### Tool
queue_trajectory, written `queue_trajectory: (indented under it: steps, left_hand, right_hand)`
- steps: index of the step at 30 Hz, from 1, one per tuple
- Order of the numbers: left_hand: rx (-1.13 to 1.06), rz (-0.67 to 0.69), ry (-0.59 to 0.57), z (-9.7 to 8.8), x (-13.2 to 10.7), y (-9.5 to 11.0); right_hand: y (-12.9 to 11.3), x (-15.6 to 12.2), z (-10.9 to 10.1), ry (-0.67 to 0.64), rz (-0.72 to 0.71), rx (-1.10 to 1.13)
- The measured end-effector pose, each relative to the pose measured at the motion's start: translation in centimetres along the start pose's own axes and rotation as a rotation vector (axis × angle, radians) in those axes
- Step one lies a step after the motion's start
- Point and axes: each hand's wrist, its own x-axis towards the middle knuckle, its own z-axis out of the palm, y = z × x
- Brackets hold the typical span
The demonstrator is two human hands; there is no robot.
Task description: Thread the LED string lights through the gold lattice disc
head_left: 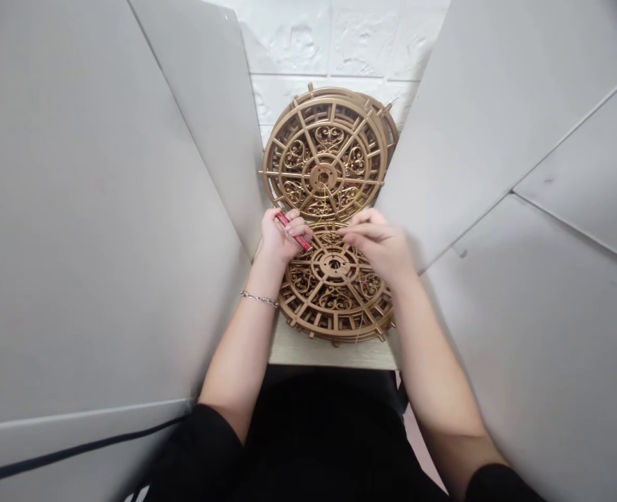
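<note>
My left hand (287, 233) is closed around a slim red stick-shaped object (293, 231), which slants across its fingers; its exact kind is unclear. Opposite it, my right hand (376, 240) is pinched, with thin wire at its fingertips, partly blurred. Both hands hover over the near gold wheel-shaped frame (334, 303), which has scrollwork between its spokes and a round hub. Behind it lies a similar gold wheel frame (325, 150), stacked on others. From its hub a thin yellow wire (323, 209) runs down between my hands.
The frames rest on a pale wooden board (334, 355). Grey panels rise closely on the left (104, 209) and right (507, 209). A white brick-patterned wall (298, 42) stands behind. A black cable (78, 446) runs along the lower left.
</note>
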Motion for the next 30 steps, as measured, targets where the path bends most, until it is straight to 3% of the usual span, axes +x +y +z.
queue_trajectory:
  steps: [3,6,10,13,16,19,25,27,30]
  left_hand:
    - [-0.017,-0.009,-0.015,-0.1,0.1,0.0]
    - [-0.031,-0.011,-0.014,0.0,0.1,-0.1]
    - [-0.056,-0.03,-0.027,0.1,0.0,-0.1]
    - [-0.056,-0.024,-0.028,0.2,-0.1,-0.1]
    - [-0.056,-0.017,-0.015,0.2,-0.1,-0.1]
    - [-0.071,-0.016,-0.026,0.2,-0.1,0.0]
    - [-0.077,-0.023,-0.048,0.0,-0.1,0.0]
    - [-0.083,-0.028,-0.055,0.0,-0.1,0.0]
    - [-0.101,-0.025,-0.035,0.2,-0.2,0.0]
  right_hand:
    - [0.4,0.0,-1.3,0.215,0.026,0.198]
    - [0.8,-0.1,-2.0,0.228,0.139,0.299]
    - [0.7,-0.2,-1.3,0.001,0.235,0.245]
    - [0.5,-0.2,0.4,-0.229,0.205,0.113]
    - [0.4,-0.2,1.6,-0.322,0.181,0.027]
    - [0.0,-0.2,1.1,-0.229,0.197,0.1]
    - [-1.5,-0.2,-2.2,0.132,0.119,0.324]
    - [-1.6,-0.4,-2.4,0.123,0.135,0.309]
    - [-1.1,-0.5,-1.3,-0.075,0.217,0.225]
